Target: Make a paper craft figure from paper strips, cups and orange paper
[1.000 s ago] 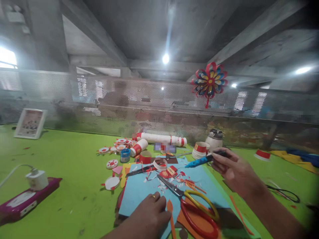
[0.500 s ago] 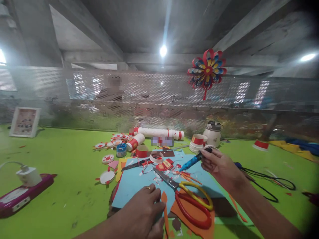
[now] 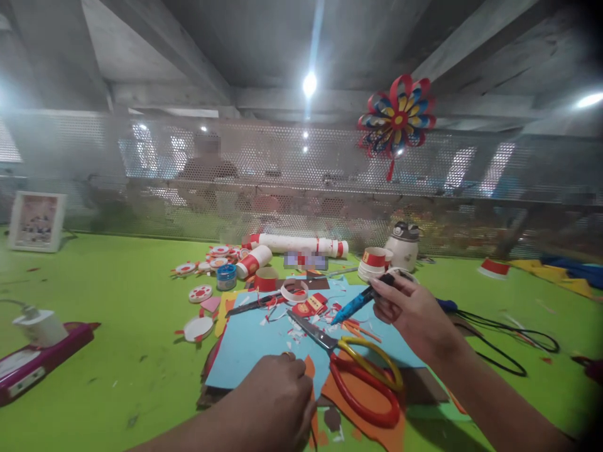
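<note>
My right hand (image 3: 409, 311) is closed around a blue pen-like tool (image 3: 353, 306) with a dark upper end; its tip slants down to the left, over the light blue sheet (image 3: 254, 351). My left hand (image 3: 277, 392) rests at the sheet's near edge with fingers curled in. Beside those fingers is a pointed orange paper strip (image 3: 309, 370); I cannot tell whether they grip it. Between the hands lie large scissors (image 3: 325, 339) with one red and one yellow handle, blades slightly apart. Past the blade tips are paper scraps (image 3: 296, 329) and a red paper piece (image 3: 308, 306).
A white paper tube (image 3: 296, 245), a blue paint jar (image 3: 227, 277) and several white-and-red discs (image 3: 200, 293) stand beyond the sheet. A bottle (image 3: 402, 248) is at the back right. At left lies a purple power strip (image 3: 70, 342); black cord (image 3: 499, 320) lies right.
The view has shifted slightly. My right hand has moved a little left, lowering the blue tool's tip toward the scraps. My left hand stays curled at the sheet's near edge.
</note>
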### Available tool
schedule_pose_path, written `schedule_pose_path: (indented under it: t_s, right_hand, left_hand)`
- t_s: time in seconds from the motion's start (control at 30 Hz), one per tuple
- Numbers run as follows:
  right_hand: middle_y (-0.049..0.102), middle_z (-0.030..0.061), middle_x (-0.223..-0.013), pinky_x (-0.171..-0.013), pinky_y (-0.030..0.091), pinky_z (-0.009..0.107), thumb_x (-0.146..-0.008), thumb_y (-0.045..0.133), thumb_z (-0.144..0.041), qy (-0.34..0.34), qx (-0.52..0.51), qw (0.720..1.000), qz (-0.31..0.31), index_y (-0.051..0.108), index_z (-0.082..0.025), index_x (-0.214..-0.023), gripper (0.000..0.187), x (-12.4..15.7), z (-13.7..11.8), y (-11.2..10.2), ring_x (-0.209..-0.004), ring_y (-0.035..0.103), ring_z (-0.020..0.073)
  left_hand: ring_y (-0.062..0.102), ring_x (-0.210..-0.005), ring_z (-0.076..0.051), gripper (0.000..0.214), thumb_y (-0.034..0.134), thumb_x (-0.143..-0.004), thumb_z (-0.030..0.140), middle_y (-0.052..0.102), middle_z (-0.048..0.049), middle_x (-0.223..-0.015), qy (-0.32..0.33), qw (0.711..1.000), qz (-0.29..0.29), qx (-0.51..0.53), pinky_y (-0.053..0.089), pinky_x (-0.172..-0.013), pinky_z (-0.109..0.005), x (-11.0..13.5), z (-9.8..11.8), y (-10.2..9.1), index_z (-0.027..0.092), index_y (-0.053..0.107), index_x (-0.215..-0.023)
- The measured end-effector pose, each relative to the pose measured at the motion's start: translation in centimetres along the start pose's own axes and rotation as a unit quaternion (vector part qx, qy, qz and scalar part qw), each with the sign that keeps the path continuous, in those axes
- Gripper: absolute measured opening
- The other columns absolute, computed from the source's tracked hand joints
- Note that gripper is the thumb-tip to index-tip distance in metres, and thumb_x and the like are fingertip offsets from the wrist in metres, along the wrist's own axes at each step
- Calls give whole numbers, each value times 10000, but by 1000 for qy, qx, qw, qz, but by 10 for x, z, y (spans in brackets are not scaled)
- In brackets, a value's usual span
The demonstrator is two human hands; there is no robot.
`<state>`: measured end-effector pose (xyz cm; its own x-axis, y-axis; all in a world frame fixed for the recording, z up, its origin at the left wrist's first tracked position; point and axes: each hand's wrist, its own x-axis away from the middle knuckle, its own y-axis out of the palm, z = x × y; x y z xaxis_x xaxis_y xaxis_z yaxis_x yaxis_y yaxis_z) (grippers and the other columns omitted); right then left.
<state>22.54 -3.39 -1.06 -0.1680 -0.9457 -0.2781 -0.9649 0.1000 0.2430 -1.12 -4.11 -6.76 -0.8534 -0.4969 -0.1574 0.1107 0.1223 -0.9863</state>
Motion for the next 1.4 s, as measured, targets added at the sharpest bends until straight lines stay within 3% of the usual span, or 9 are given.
schedule_pose_path:
  t_s: [0.17,0.33,0.43,0.63,0.87,1.13,1.4]
  right_hand:
    - [385,-72,-478,-423,295,223,-719,746,-321,-15,16,1000,15,584,-179,-664,222,7,6,3,-427,339,66]
    - [441,-41,-547,-466,348,261,-762,704,-333,-38,94,995,24,638,-194,-767,154,19,10,8,-479,413,97]
    - [456,-36,-549,-495,381,283,-792,669,-346,-73,158,984,26,632,-218,-797,133,28,11,12,-491,442,116]
    - [529,-5,-605,-485,412,284,-820,621,-383,-120,275,954,20,623,-250,-819,133,41,10,25,-509,487,129]
    - [558,-10,-663,-493,438,246,-851,585,-243,-169,327,929,-29,597,-205,-819,51,44,12,34,-513,494,93]
    - [589,-25,-706,-499,443,208,-856,594,-225,-145,341,927,-62,586,-186,-860,41,47,22,34,-538,527,70]
    - [583,-23,-721,-495,436,203,-844,611,-239,-142,346,925,-66,594,-180,-873,68,48,31,37,-566,522,75]
  left_hand:
    - [575,-689,-216,217,397,-892,269,641,-74,-803,-30,999,-16,7,378,-578,-328,6,0,6,180,588,-841]
    - [543,-683,-206,247,342,-930,271,618,-63,-798,-17,1000,-1,19,388,-599,-342,10,2,11,180,559,-853]
    - [519,-683,-204,286,283,-956,283,593,-52,-782,-12,999,25,29,382,-615,-354,12,2,15,188,539,-874]
    - [500,-680,-204,305,263,-964,272,573,-54,-754,19,1000,15,20,370,-602,-355,11,-1,14,174,536,-870]
    - [507,-664,-201,262,325,-949,262,575,-52,-737,24,999,30,13,377,-577,-346,11,-1,12,168,551,-855]
    - [548,-723,-237,305,298,-955,306,595,-61,-780,14,999,18,24,422,-623,-392,10,-3,13,182,573,-914]
    - [537,-690,-214,309,303,-952,332,587,-51,-761,6,999,18,38,396,-603,-364,10,-4,14,191,570,-886]
